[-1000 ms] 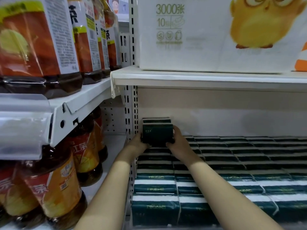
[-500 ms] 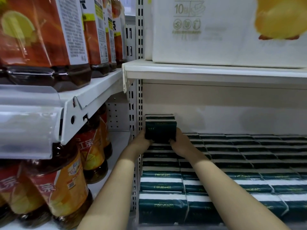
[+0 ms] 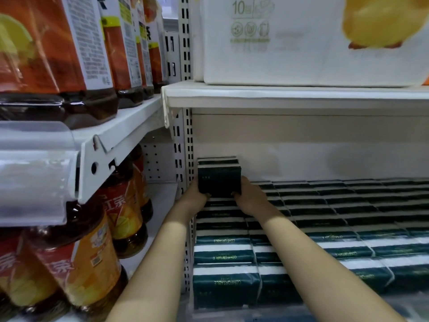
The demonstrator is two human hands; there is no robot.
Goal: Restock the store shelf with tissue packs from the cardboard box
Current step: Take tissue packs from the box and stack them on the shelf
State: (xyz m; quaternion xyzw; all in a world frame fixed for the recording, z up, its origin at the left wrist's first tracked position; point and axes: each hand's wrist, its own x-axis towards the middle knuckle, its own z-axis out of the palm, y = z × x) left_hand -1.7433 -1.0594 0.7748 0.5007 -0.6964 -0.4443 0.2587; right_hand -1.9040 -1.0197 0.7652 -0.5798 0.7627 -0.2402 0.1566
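While we hold the tissue pack [image 3: 219, 180] upright at the back-left corner of the shelf [image 3: 301, 156], the left hand [image 3: 196, 197] and right hand [image 3: 249, 196] clamp its two short sides. Each grip is closed on the pack, thumbs hooked at the lower front edge; the other fingers are hidden behind it. The pack sits on or just above the flat layer of packs [image 3: 325, 205]; we cannot confirm contact underneath. A second pack [image 3: 217, 160] stands directly behind it, at the rear of the shelf.

Risks, as we judge them:
- Uneven release: the pack stands on a narrow face on soft wrapped packs, so it may tip forward once both grips let go.
- Pushing too hard may skew the second pack behind.
- Dragging on withdrawal may ruffle the film of the layer below.

Edges and room:
- The slotted upright [image 3: 185, 159] is just beside the left hand; knuckles may scrape there.
- The upper shelf [image 3: 278, 96] is well above the pack, so headroom is ample.
- Rightward, the space over the layer is open across the bay.
- The tea bottles [image 3: 120, 217] stand beyond the upright, out of the path.
- The cardboard box is not in view.
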